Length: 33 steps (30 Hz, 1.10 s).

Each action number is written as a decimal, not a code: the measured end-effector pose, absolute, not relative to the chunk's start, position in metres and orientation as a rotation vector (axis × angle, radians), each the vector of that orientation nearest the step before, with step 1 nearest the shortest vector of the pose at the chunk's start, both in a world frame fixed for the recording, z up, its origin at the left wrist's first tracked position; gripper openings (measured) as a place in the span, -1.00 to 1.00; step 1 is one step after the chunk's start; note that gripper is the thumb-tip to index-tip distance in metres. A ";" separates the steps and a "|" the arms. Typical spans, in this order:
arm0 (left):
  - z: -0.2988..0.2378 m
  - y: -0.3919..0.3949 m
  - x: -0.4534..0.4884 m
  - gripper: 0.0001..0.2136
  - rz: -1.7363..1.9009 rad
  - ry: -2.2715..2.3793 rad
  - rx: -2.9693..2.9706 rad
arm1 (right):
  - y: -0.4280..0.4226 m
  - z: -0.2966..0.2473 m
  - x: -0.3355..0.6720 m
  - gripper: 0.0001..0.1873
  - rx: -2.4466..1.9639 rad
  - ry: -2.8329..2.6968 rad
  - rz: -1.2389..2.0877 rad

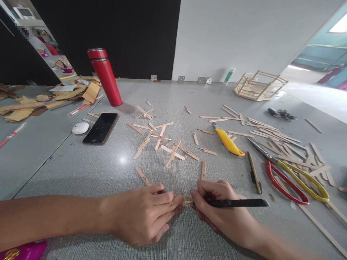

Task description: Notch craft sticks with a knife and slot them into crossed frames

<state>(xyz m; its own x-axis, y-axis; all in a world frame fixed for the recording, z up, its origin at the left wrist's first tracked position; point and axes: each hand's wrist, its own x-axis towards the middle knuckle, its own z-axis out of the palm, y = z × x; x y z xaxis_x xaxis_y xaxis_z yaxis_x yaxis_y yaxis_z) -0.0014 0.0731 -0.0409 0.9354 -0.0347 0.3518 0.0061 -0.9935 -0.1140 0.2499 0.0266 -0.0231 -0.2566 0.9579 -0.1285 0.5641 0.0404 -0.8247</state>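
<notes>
Head view: a grey table [81, 169] is seen from above, with both hands at the 6 o'clock edge. The left hand [143, 213] is laid flat, its fingers [168, 202] together and pressed onto a small wooden stick piece [187, 201]. The right hand [219, 209] is closed around a black pen [238, 203], whose tip is set against the same piece. Loose craft sticks [162, 139] are scattered at 12 o'clock of the hands. A yellow utility knife [229, 142] lies at 1 o'clock, with red-and-yellow scissors [287, 177] at 3 o'clock. A black phone [101, 128] and a red flask [105, 77] are placed at 10 to 11 o'clock. A stick-built frame [258, 86] stands well apart at 2 o'clock.
</notes>
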 end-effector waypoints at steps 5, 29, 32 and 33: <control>-0.038 0.074 0.000 -0.64 -0.586 0.026 -2.969 | 0.028 -0.020 0.247 -0.54 -1.557 -1.949 1.037; -0.034 0.076 -0.001 -0.84 -0.886 -0.201 -3.266 | 0.024 -0.019 0.252 -0.75 -1.492 -1.820 0.665; -0.033 0.079 -0.001 -0.90 -1.013 -0.295 -3.364 | 0.026 -0.023 0.261 -0.82 -1.436 -2.040 0.421; -0.032 0.080 -0.001 -0.90 -1.039 -0.328 -3.373 | 0.027 -0.024 0.265 -0.77 -1.414 -2.108 0.358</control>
<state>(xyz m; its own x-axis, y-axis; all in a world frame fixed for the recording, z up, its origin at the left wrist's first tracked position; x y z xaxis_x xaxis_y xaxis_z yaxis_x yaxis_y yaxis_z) -0.0006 0.0804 -0.0323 0.8188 0.2839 0.4990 0.0539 -0.9033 0.4255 0.2647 0.0275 -0.0240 -0.2781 0.9098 0.3080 0.7573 0.4049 -0.5124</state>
